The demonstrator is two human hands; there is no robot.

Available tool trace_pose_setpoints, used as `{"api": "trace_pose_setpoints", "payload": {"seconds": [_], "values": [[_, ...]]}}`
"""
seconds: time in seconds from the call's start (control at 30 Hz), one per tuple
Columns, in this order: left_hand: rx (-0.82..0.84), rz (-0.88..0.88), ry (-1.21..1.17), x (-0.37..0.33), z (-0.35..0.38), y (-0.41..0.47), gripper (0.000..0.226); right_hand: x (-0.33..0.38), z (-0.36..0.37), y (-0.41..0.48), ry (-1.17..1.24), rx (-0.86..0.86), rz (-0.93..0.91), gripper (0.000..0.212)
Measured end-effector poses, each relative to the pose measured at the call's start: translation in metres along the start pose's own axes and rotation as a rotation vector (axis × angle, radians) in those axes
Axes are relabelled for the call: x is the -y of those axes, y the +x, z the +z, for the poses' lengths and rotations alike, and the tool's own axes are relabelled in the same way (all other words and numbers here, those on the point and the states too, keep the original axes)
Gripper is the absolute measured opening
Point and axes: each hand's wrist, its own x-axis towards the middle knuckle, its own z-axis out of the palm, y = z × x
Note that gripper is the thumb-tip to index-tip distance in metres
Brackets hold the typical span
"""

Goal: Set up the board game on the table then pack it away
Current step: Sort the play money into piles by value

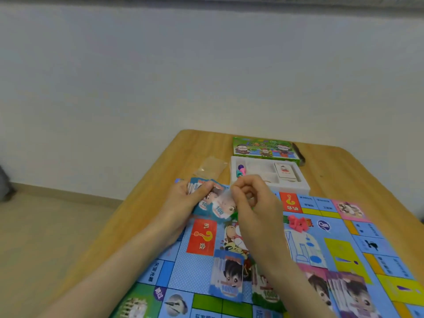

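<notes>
The colourful game board point(321, 249) lies unfolded on the wooden table point(160, 203). My left hand point(183, 203) grips a fanned stack of blue play-money notes point(206, 203) above the board's far left corner. My right hand point(252, 200) pinches one blue note point(223, 204) at the top of that stack. Separate piles of notes lie on the board: blue point(228, 276), green point(266, 290) and pink-purple point(344, 294). Pink house pieces point(298, 222) sit near the board's middle.
A white plastic tray point(302, 185) with coloured pawns point(241, 171) and a card deck point(285, 172) stands behind the board. The green game box point(266, 149) lies beyond it. A clear plastic bag point(210, 168) rests to the tray's left. A white wall rises behind the table.
</notes>
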Motion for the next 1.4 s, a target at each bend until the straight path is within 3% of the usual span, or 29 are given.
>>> {"api": "trace_pose_setpoints", "payload": {"seconds": [0.1, 0.2, 0.27, 0.33, 0.7, 0.87, 1.03, 1.17, 1.4], "values": [[-0.070, 0.030, -0.032, 0.002, -0.004, 0.004, 0.016, 0.006, 0.005, -0.005, 0.114, 0.254, 0.099, 0.021], [-0.073, 0.027, -0.062, 0.002, -0.005, 0.004, 0.019, 0.009, 0.013, -0.014, 0.047, 0.566, 0.116, 0.023], [-0.064, 0.011, -0.074, 0.001, -0.005, 0.003, 0.018, 0.007, 0.017, -0.019, -0.082, 0.679, 0.075, 0.017], [-0.057, 0.017, -0.057, 0.000, -0.004, 0.002, 0.019, 0.004, 0.018, -0.020, -0.205, 0.735, 0.050, 0.004], [-0.050, 0.001, -0.013, -0.002, -0.002, -0.002, 0.024, 0.003, 0.020, -0.022, -0.502, 0.785, -0.146, 0.009], [-0.053, -0.008, -0.042, -0.002, -0.002, -0.001, 0.023, -0.002, 0.020, -0.023, -0.549, 0.692, -0.205, 0.020], [-0.076, 0.011, -0.024, -0.003, -0.002, -0.002, 0.017, -0.005, 0.020, -0.023, -0.406, 0.353, -0.178, 0.028], [-0.034, 0.014, 0.019, -0.003, -0.001, -0.005, 0.017, -0.009, 0.016, -0.017, -0.216, 0.112, -0.032, 0.014], [0.123, 0.035, 0.066, -0.004, 0.002, -0.012, 0.018, -0.010, 0.015, -0.017, -0.154, 0.089, 0.066, 0.038]]}}
